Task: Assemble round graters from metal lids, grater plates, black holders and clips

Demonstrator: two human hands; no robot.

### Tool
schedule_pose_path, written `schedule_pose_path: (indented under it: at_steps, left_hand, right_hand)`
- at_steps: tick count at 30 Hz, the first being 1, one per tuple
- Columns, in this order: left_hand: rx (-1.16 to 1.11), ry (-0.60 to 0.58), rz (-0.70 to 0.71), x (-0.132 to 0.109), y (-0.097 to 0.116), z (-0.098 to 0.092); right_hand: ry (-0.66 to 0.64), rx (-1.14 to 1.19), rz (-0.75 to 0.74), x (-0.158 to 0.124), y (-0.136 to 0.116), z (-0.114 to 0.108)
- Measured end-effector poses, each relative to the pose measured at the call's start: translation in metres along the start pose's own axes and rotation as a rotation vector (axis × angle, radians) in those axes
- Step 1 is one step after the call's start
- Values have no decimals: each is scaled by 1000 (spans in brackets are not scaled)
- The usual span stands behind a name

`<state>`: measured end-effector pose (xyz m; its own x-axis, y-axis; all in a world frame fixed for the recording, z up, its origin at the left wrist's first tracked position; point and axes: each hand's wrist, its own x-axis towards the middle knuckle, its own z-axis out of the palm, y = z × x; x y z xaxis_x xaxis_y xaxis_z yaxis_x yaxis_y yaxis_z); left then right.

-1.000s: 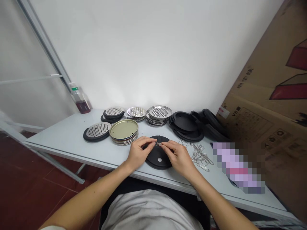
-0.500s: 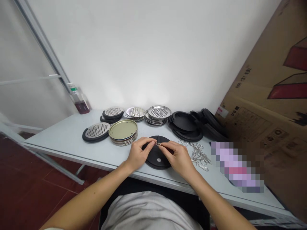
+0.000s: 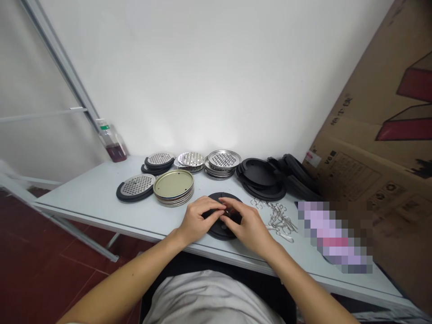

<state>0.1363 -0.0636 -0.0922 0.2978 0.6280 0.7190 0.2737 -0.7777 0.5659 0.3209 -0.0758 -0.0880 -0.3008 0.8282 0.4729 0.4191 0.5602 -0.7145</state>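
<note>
A round black disc (image 3: 219, 230) lies flat on the pale table (image 3: 94, 198) near its front edge. My left hand (image 3: 197, 220) and my right hand (image 3: 246, 225) rest on the disc with fingertips pinched together over its middle. Whatever small part they pinch is hidden under the fingers. A loose heap of small metal wire rings and clips (image 3: 278, 218) lies just right of my right hand.
Behind the disc stand a stack of gold-toned metal plates (image 3: 173, 185), several perforated metal discs (image 3: 224, 159), a black-rimmed perforated disc (image 3: 136, 186) and stacks of black discs (image 3: 261, 175). A bottle with dark red liquid (image 3: 113, 143) stands at back left. A large cardboard box (image 3: 381, 144) leans at right.
Both hands have come down from holding a small metal ring above the disc to pressing their fingertips onto the disc's middle. The ring no longer shows.
</note>
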Motion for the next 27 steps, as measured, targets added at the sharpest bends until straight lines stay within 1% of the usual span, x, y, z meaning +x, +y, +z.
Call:
schedule_pose_path:
  at_steps: [4,8,10,12,14,16,18,20,22,25,27]
  left_hand:
    - [81,77,33,0,-1,-2]
    - [149,41,83,0,0,-3]
    - [164,32,112,3,0,-3]
    - [150,38,106,8,0,-4]
    - [118,47,59,16,-1,-5]
    - [104,37,-10,26,-5,-5]
    - [102,6,-82,35,-12,-4]
    - [97,-34,-146,42,-20,-2]
    - [98,-67,-188,43,-28,2]
    - [121,-87,-206,39,-34,6]
    - [125,-93,-199,34,-33,8]
  right_hand:
    - [70,-29,3,2,-3,-3]
    - [123,-61,69,3,-1,-5]
    - [102,-37,109,3,2,-5]
    - [61,46,130,5,5,-5]
    - [23,145,132,10,7,-7]
    - [15,181,131,18,8,-12]
    - [45,102,131,29,9,-20]
    - [6,-112,87,40,12,-27]
    - [-25,-171,61,47,18,-31]
    - [-36,-233,49,46,26,-29]
    - [-25,-268,42,39,28,-26]
